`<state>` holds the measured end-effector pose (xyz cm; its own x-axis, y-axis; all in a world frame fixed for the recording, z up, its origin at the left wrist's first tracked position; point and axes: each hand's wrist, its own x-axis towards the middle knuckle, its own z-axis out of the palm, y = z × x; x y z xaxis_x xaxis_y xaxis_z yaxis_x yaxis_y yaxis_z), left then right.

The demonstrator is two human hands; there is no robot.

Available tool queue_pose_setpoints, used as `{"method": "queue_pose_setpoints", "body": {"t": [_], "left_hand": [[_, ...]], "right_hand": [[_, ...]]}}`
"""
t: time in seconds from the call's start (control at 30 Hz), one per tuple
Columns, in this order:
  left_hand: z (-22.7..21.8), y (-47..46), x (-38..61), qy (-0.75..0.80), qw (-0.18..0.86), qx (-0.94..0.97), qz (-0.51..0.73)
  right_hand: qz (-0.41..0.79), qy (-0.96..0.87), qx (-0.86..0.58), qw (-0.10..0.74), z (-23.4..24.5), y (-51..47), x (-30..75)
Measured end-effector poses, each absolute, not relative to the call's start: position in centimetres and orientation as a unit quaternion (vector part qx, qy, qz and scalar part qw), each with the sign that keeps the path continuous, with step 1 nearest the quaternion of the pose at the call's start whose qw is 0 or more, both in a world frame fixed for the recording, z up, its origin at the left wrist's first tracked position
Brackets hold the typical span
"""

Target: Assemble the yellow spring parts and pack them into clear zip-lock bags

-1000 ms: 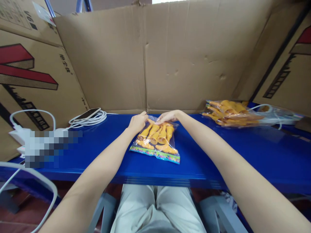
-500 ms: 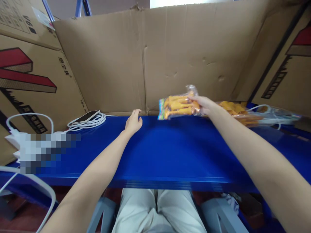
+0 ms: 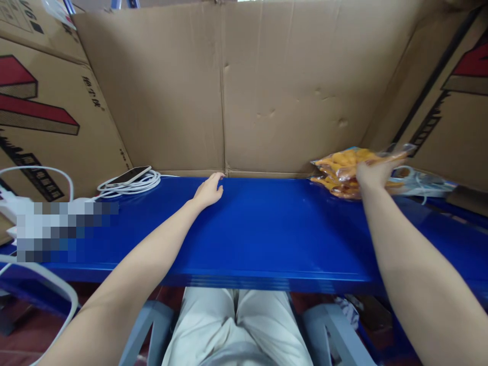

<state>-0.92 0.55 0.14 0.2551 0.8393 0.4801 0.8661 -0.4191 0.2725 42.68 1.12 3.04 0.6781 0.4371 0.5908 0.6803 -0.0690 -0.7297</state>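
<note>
My right hand (image 3: 375, 174) is at the back right of the blue tabletop, its fingers closed on a clear plastic packet of orange pieces (image 3: 353, 156). That packet lies over more orange packaged pieces (image 3: 345, 190), and their edges are hard to tell apart. What the orange pieces are, I cannot make out. My left hand (image 3: 209, 190) rests near the back edge of the tabletop, left of the middle. Its fingers are loosely stretched out and nothing is in them.
Cardboard panels (image 3: 267, 91) wall in the back and both sides of the blue tabletop (image 3: 259, 229). At the left, a phone (image 3: 130, 176) lies on a coiled white cable (image 3: 147, 184). Clear plastic packaging (image 3: 427, 188) and a white cord are at the right.
My right hand has carried the packet from near the middle to the right, onto the other orange pieces. The left hand stays in about the same place, and the camera view has shifted slightly.
</note>
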Motion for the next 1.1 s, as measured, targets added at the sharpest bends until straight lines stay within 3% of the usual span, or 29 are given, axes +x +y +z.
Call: {"method": "queue_pose_setpoints", "body": {"t": [0.1, 0.2, 0.3, 0.43, 0.6, 0.93, 1.1], "left_hand": [[0.1, 0.5, -0.9, -0.531, 0.020, -0.798, -0.285], [0.0, 0.5, -0.8, -0.524, 0.017, -0.802, -0.285], [0.0, 0.5, -0.8, -0.511, 0.014, -0.810, -0.288], [-0.1, 0.5, -0.7, -0.504, 0.014, -0.814, -0.289], [-0.1, 0.6, -0.8, -0.502, 0.012, -0.817, -0.282], [-0.3, 0.8, -0.4, -0.506, -0.016, -0.839, -0.200], [-0.4, 0.5, -0.1, -0.482, 0.018, -0.865, -0.140]], "right_hand": [[-0.077, -0.302, -0.769, 0.557, 3.6, 1.0, 41.7], [-0.123, -0.278, -0.801, 0.517, 4.0, 0.6, 40.9], [-0.172, -0.327, -0.765, 0.527, 3.3, 0.3, 41.1], [-0.093, -0.305, -0.756, 0.571, 2.1, 0.5, 42.6], [-0.055, -0.314, -0.799, 0.509, 2.1, 0.6, 43.6], [-0.278, -0.464, -0.696, 0.472, 4.4, -1.8, 39.2], [-0.295, -0.590, -0.629, 0.411, 3.8, -1.5, 35.7]]}}
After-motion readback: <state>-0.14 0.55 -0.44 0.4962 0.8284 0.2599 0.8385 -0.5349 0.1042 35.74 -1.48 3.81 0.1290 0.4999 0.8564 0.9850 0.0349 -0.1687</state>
